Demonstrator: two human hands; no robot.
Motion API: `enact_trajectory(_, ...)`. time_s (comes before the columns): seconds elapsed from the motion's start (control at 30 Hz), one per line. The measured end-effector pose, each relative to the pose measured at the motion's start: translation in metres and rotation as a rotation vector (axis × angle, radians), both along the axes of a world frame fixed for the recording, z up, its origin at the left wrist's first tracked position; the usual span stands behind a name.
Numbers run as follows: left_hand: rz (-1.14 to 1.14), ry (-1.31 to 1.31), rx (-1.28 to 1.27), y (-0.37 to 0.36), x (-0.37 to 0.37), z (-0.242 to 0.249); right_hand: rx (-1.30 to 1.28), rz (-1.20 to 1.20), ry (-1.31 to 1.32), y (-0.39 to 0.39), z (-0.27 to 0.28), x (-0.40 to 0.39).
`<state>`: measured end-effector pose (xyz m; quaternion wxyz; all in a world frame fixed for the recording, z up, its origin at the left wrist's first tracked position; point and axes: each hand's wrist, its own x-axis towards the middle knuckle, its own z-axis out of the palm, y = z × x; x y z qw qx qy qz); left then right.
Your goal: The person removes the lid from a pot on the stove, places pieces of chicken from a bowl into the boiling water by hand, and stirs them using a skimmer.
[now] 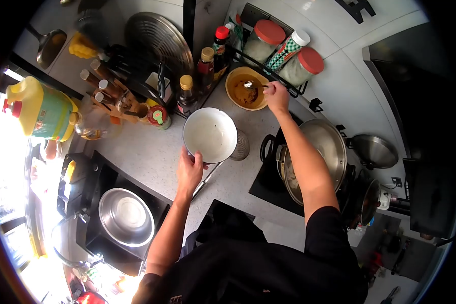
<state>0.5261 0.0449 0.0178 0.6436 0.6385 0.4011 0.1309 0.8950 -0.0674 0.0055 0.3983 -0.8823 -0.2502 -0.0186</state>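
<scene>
My left hand [190, 169] is closed on the rim of a white bowl [210, 134], thumb inside and fingers beneath; a few dark specks show in it. Further off, my right hand [277, 96] pinches the handle of a metal spoon [249, 85]. The spoon's head is over a tan bowl [231, 90] that holds brown liquid with dark bits. Just right of the white bowl stands a ridged, greyish cylindrical container [241, 146], partly covered by it. A long thin metal utensil [206, 181] lies on the counter below my left hand.
Sauce bottles [186, 93] stand behind the white bowl, and red-lidded jars [303, 66] sit in a rack along the wall. A large metal pan [327, 139] rests on the stove under my right forearm. At left, a steel basin [126, 218] sits in the dark sink [93, 243].
</scene>
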Motion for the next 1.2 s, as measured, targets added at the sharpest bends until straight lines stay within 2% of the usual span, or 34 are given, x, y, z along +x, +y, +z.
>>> enact_trajectory(0.07,0.000,-0.007,-0.029,-0.001,0.010,-0.005,0.091,-0.118,0.376,-0.001,-0.002,0.007)
enact_trajectory(0.17,0.017,-0.057,-0.049,-0.004,0.022,-0.015,0.097,-0.205,0.497,0.004,0.000,0.004)
enact_trajectory(0.57,-0.016,-0.078,-0.136,0.003,0.052,-0.009,-0.027,-0.222,0.560,0.016,-0.021,0.006)
enact_trajectory(0.67,-0.020,-0.086,-0.139,0.006,0.054,-0.013,0.041,-0.261,0.640,0.014,-0.034,0.015)
enact_trajectory(0.77,-0.019,-0.099,-0.136,0.007,0.056,-0.016,-0.017,-0.308,0.690,0.013,-0.013,0.013)
enact_trajectory(1.2,-0.057,-0.052,-0.065,0.005,0.067,-0.001,0.241,-0.411,0.795,-0.002,-0.004,0.005)
